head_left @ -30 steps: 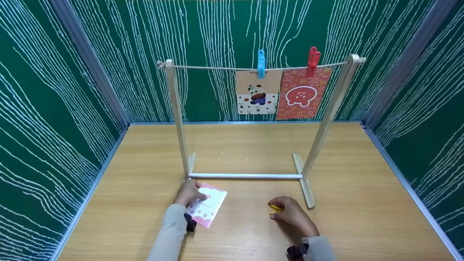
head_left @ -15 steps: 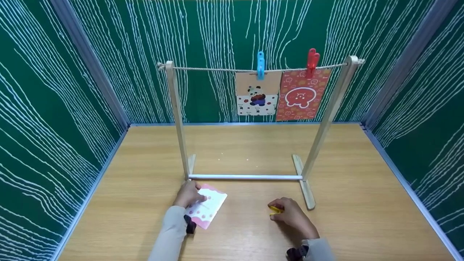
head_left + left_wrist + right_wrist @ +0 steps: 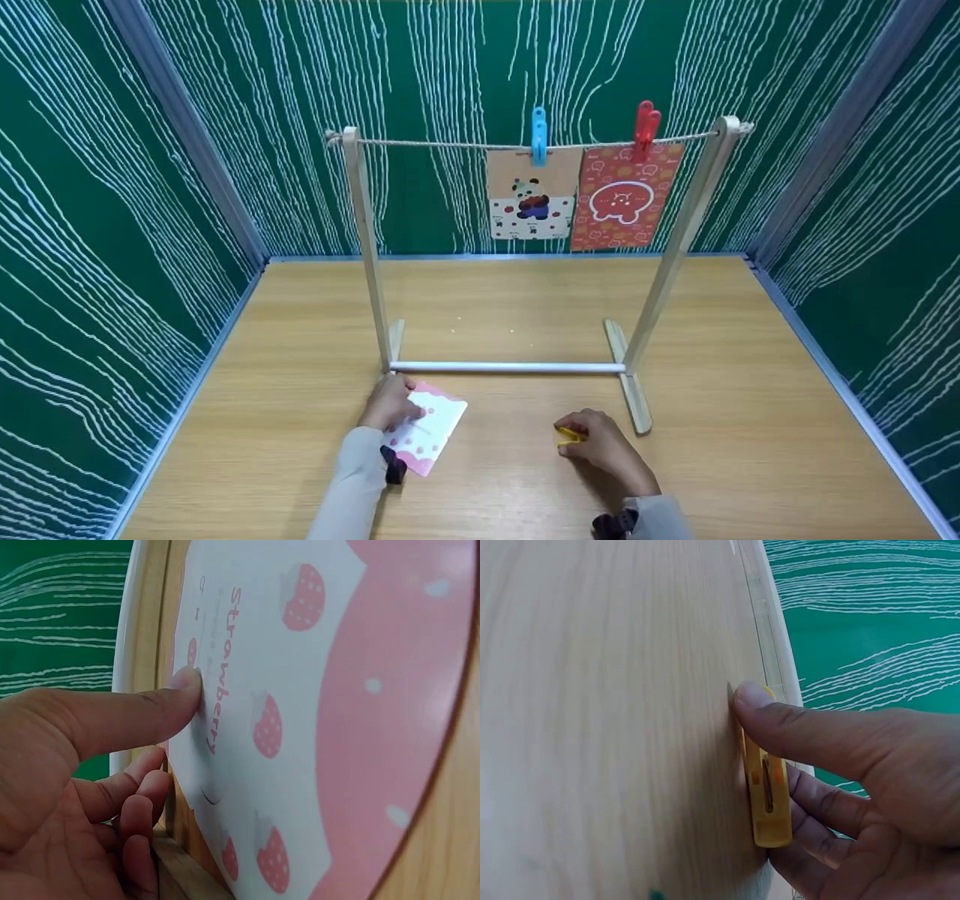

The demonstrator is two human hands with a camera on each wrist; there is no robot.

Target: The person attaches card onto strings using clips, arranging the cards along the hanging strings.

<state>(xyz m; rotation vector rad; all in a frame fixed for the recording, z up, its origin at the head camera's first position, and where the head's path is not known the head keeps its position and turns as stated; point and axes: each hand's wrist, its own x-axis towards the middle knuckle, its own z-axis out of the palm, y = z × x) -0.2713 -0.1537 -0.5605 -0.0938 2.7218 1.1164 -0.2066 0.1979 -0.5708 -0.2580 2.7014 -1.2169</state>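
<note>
My left hand pinches the left edge of a pink and white card, thumb on its face. In the left wrist view the card shows strawberries and the word "Strawberry". My right hand holds a yellow clothespin between thumb and fingers, close over the table. Behind both hands stands a wooden frame with a rope strung across its top. From the rope hang a panda card under a blue clothespin and a red card under a red clothespin.
The frame's left post and right post rise from wooden feet, with a white bar joining them low down. Green walls with white lines enclose the table at the back and sides.
The card in my left hand has shifted very slightly toward me and to the left. My right hand keeps its place with the yellow clothespin.
</note>
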